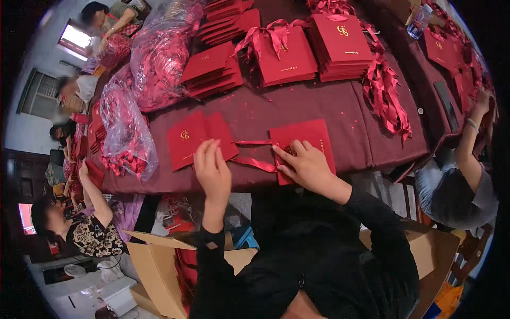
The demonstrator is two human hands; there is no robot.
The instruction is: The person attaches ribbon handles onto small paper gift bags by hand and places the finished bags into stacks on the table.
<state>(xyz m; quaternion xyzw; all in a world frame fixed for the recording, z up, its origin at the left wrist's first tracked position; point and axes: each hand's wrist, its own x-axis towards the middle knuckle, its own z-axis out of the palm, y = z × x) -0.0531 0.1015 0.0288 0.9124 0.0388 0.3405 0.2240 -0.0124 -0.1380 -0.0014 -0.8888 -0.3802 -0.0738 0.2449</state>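
Two flat red paper bags with gold print lie near the table's front edge. A red ribbon [255, 162] runs between them in two strands. My left hand [213, 173] is over the lower edge of the left bag [183, 139], fingers closed together and pointing up; whatever may be between the fingertips is hidden. My right hand [311, 169] rests on the right bag [316, 133], index finger and thumb at its left edge, where the ribbon meets it. That hand covers part of the gold print.
Stacks of red bags [342, 42] and hanging ribbons [385, 98] line the table's far side. Clear plastic sacks [127, 127] of red ribbon stand left. A phone [445, 105] and a bottle [419, 22] are right. Other people sit on both sides. A cardboard box [156, 266] stands below.
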